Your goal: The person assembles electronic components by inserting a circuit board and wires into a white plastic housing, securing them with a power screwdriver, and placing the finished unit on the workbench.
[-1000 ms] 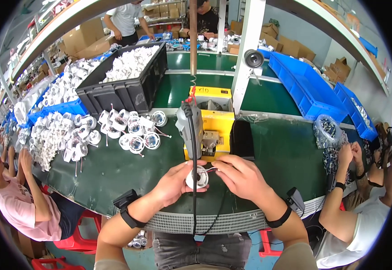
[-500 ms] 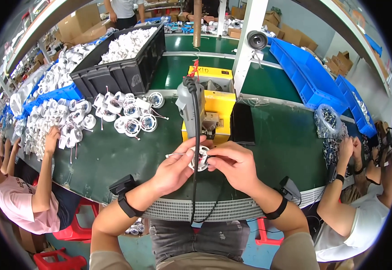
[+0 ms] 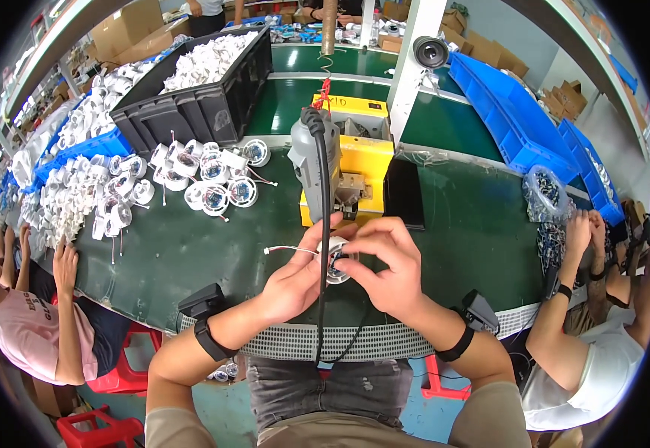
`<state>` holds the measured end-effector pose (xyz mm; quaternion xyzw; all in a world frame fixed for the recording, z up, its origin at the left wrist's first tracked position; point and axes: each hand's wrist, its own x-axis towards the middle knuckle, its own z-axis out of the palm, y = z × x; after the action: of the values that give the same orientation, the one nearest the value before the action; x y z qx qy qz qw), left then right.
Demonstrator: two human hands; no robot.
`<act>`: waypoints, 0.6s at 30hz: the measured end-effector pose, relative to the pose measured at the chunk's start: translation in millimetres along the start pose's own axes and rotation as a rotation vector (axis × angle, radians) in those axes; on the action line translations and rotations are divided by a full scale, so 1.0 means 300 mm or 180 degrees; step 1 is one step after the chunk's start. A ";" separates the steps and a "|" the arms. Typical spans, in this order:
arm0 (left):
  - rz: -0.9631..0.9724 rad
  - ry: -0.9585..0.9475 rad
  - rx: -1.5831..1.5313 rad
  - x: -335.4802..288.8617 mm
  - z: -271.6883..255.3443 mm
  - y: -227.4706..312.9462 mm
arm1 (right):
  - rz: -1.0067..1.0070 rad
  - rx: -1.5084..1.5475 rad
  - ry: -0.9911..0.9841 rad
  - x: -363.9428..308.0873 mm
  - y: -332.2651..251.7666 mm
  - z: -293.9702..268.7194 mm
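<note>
A round white plastic housing point(image 3: 333, 257) with a small circuit board inside is held over the near edge of the bench. My left hand point(image 3: 295, 282) closes around its left side. A thin wire lead with a white connector point(image 3: 268, 251) sticks out to the left from it. My right hand point(image 3: 393, 270) has its thumb at the board and its bent fingers by the right rim. Just beyond both hands stands a yellow machine point(image 3: 367, 168) with a grey power tool point(image 3: 311, 160) fixed upright, its black cable hanging in front of the housing.
Several similar white housings point(image 3: 213, 172) lie on the green bench to the left, before a black crate point(image 3: 190, 112) of white parts. Blue bins point(image 3: 511, 127) stand at the right. A co-worker in pink point(image 3: 33, 328) sits left, another in white point(image 3: 586, 366) right.
The housing has turned in my hands, showing more of its board, and its wire lead now reaches farther left. The co-worker at the left has drawn a hand back from the pile.
</note>
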<state>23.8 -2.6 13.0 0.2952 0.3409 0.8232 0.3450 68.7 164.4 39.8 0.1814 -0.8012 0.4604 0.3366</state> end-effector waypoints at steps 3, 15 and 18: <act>-0.0035 -0.0096 -0.0080 -0.007 -0.023 -0.013 | 0.0252 0.0372 -0.0256 0.005 0.007 -0.003; -0.0680 0.0226 0.1581 0.006 -0.055 0.035 | 0.0410 0.0091 -0.0792 -0.007 0.077 -0.007; -0.0962 0.0322 0.1462 0.011 -0.081 0.019 | 0.0166 -0.0024 -0.0724 0.016 0.066 -0.001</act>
<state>2.3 -11.8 3.7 0.2701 0.5755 0.6772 0.3704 53.5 175.0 31.1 0.2102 -0.8403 0.4425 0.2321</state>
